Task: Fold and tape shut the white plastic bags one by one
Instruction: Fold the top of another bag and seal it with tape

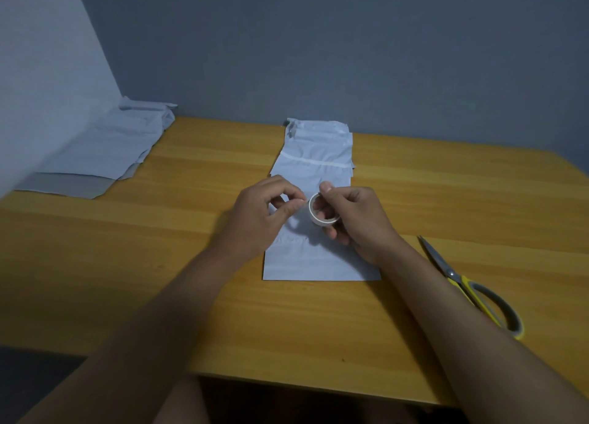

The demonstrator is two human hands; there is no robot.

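Observation:
A white plastic bag (318, 261) lies flat on the wooden table (223, 312) in front of me, on top of a stack of more white bags (318, 143) that reaches toward the wall. Above the bag my right hand (353, 219) holds a small roll of clear tape (323, 213), thumb on its top edge. My left hand (264, 210) pinches at the roll's left side with thumb and forefinger, where the tape's end seems to be.
Yellow-handled scissors (468, 286) lie on the table to the right of my right forearm, blades pointing away. A second pile of white bags (105, 156) sits at the far left against the wall. The table's near edge runs just above my knees.

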